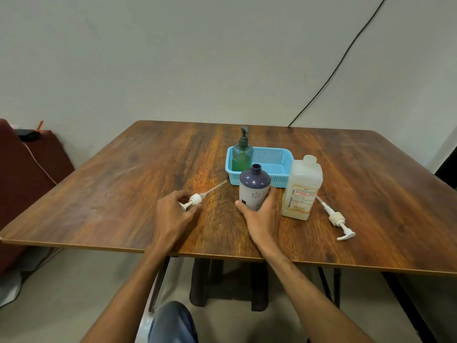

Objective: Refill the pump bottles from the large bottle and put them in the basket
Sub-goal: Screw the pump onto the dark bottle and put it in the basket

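Head view: right hand (262, 214) has its grip wrapped round the lower body of the purple bottle (254, 189), which stands upright with an open neck on the table (123, 194) just in front of the blue basket (274, 157) — steadying it, I'd judge. Left hand (173, 211) has its grip pinching the small pump head (194, 200), dip tube flat on the table, probably ready to screw on. Large bottle (303, 191) stands just right of the purple one with its long pump (336, 219) lying alongside — green pump bottle (242, 154) sits upright in the basket's left end.
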Demonstrator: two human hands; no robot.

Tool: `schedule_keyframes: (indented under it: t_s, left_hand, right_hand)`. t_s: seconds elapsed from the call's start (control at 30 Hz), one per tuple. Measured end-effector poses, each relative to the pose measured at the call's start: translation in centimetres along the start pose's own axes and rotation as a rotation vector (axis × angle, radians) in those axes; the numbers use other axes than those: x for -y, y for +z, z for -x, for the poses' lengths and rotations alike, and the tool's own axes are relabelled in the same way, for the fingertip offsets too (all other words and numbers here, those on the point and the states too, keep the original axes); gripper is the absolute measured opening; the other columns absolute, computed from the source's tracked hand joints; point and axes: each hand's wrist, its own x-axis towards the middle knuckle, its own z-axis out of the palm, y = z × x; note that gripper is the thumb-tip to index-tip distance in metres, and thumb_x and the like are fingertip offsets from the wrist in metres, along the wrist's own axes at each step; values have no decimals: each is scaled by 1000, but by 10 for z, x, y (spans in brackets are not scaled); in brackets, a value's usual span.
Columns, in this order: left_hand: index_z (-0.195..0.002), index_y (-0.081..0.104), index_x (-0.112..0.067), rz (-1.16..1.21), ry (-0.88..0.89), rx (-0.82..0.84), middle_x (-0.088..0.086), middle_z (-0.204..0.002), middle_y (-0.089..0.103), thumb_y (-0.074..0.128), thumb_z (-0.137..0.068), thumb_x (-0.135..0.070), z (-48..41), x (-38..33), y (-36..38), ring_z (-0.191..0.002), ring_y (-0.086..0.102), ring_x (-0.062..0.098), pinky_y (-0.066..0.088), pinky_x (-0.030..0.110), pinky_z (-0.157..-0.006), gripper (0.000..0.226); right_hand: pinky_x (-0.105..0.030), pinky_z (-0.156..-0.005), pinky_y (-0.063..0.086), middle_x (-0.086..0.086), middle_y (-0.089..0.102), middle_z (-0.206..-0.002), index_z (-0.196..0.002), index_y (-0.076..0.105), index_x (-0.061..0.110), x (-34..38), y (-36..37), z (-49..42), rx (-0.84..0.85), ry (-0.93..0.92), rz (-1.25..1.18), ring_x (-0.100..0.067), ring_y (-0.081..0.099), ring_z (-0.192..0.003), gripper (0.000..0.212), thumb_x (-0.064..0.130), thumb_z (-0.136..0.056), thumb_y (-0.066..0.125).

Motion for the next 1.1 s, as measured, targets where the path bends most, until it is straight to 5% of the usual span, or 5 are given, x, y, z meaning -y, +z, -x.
schedule_keyframes:
  t_s: [0.53,0.8,0.9,1.1]
  left_hand:
    - [-106,72,0,720,0,-62,7,-101,74,82,-76,-1,-25,-84,-36,-89,70,16,60,27,-78,31]
    - [-96,74,-14,738,61,-79,-4,-85,75,89,-72,-17,-52,-141,-42,-84,70,20,61,35,-81,28]
    - [-91,75,-11,715,88,-83,9,-85,74,90,-73,-22,-59,-153,-38,-80,68,25,59,41,-78,25]
    - [-85,74,-14,729,85,-119,12,-84,74,91,-73,-24,-66,-174,-27,-75,69,22,58,29,-69,23]
  right_hand:
    - [-45,-110,43,6,49,-141,-145,32,28,-2,-2,0,-3,-11,-11,-16,46,-131,94,40,-70,87]
    - [-48,-110,43,4,49,-140,-147,30,28,-1,-4,2,9,-7,-16,-16,47,-130,95,42,-71,85]
    - [-47,-111,42,5,49,-141,-148,30,28,0,-4,2,16,-7,-12,-16,47,-130,94,41,-72,85]
    - [-48,-115,38,3,44,-149,-152,24,28,0,-2,1,19,14,21,-18,42,-138,100,42,-73,85]
